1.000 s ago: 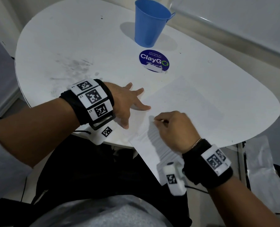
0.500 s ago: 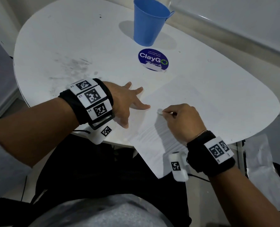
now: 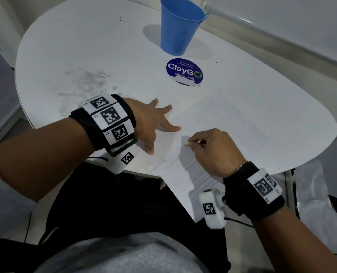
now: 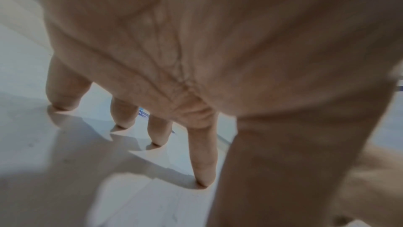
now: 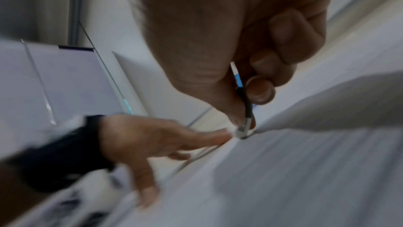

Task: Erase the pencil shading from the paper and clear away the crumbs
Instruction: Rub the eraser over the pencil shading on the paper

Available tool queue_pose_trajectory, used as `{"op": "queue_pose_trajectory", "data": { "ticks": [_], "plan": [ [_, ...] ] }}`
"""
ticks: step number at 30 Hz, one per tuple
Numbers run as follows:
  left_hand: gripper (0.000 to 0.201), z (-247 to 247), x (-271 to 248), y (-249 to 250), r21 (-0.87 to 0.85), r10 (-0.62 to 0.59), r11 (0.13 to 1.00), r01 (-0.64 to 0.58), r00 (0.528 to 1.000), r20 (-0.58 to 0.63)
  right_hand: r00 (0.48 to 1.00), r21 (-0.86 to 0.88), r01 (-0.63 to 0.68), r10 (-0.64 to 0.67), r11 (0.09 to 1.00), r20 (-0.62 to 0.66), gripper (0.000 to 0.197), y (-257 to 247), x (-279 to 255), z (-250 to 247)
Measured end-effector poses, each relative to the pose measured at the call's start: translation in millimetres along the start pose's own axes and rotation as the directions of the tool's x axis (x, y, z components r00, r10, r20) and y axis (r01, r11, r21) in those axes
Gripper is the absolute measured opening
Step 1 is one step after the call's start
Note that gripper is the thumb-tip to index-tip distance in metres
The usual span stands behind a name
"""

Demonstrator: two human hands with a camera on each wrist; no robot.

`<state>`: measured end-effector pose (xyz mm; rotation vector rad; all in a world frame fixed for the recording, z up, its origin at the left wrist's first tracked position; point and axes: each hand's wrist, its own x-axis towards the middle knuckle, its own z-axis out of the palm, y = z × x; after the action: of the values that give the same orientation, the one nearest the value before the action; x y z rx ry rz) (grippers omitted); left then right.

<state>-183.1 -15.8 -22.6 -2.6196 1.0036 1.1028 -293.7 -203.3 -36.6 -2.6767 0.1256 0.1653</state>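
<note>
A white sheet of paper [image 3: 218,123] lies on the white table [image 3: 85,46], with its near corner hanging over the front edge. My left hand [image 3: 153,123] presses flat on the paper's left edge with fingers spread [image 4: 202,161]. My right hand [image 3: 209,148] pinches a small eraser [image 5: 243,131] with a dark sleeve between thumb and index finger. The eraser's white tip touches the paper just right of my left index finger. Faint grey pencil lines [image 3: 187,166] lie on the paper under my right hand. I see no crumbs clearly.
A blue plastic cup [image 3: 180,24] stands at the back of the table. A round blue ClayGo sticker [image 3: 184,72] lies in front of it. Grey smudges [image 3: 85,79] mark the left of the table. A plastic bag [image 3: 321,194] lies on the floor at right.
My right hand moved away from me with the eraser half a second ago and has now come back a little toward me. My left hand has stayed put on the paper.
</note>
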Motion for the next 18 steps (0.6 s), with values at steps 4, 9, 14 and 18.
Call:
{"op": "queue_pose_trajectory", "data": {
  "ticks": [4, 9, 14, 18],
  "plan": [
    [0.102, 1, 0, -1, -0.019, 0.000, 1.000, 0.000, 1.000, -0.004, 0.990, -0.021, -0.068, 0.065, 0.997, -0.121, 0.015, 6, 4, -2],
    [0.102, 1, 1, -1, -0.029, -0.003, 1.000, 0.004, 1.000, 0.006, 1.000, 0.016, 0.028, -0.028, 0.999, 0.012, 0.015, -7, -3, 6],
    [0.100, 2, 3, -2, -0.023, -0.004, 1.000, 0.004, 1.000, 0.001, 0.995, 0.005, -0.001, 0.002, 1.000, -0.104, 0.016, 1, 1, 6],
    [0.101, 2, 2, -2, -0.017, -0.008, 1.000, 0.008, 1.000, -0.003, 0.998, 0.038, 0.068, -0.068, 0.997, -0.003, 0.018, -11, -5, 12]
  ]
}}
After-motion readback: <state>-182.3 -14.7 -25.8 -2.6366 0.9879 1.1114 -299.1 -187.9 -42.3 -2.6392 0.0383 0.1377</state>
